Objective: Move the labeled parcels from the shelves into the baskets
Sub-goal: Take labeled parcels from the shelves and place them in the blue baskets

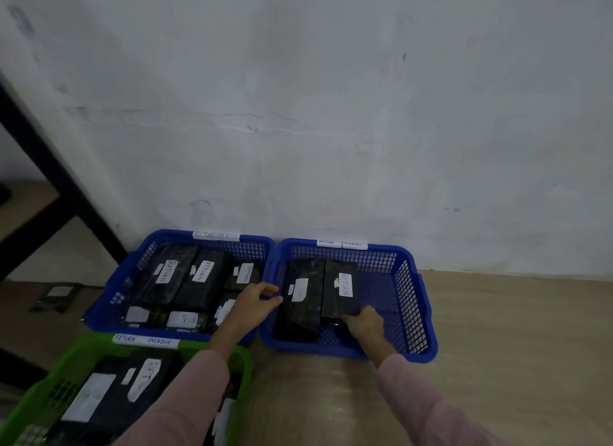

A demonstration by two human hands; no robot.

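the return parcel (341, 289), black wrap with a white slip reading "return", lies flat in the right blue basket (428, 316), long side running away from me, and my right hand (365, 322) is curled over its near end, gripping it. that hand covers the parcel's near edge, so my fingertips are hidden underneath and i can't say how far they wrap. just beside it on the left, touching along the long side, lies a second parcel (298, 299); its white slip is too blurred to read. my left hand (257, 299) reaches across to the rim where the two blue baskets meet, thumb and fingers loosely bent and pointing at the second parcel's left edge. whether they touch the parcel, the rim or nothing, i cannot tell, nor whether they pinch anything. the left blue basket (255, 238) is packed with black parcels, two plainly marked "return", the rest smeared or partly covered by my forearm. nearer me the green basket (76, 352) holds more parcels, cut off by the bottom edge and partly under my pink sleeve (185, 402). paper tags on all three rims read "return" and "overdue". the baskets sit on a wooden floor (497, 329) against a pale wall (331, 113), with a black shelf frame (49, 166) at far left.
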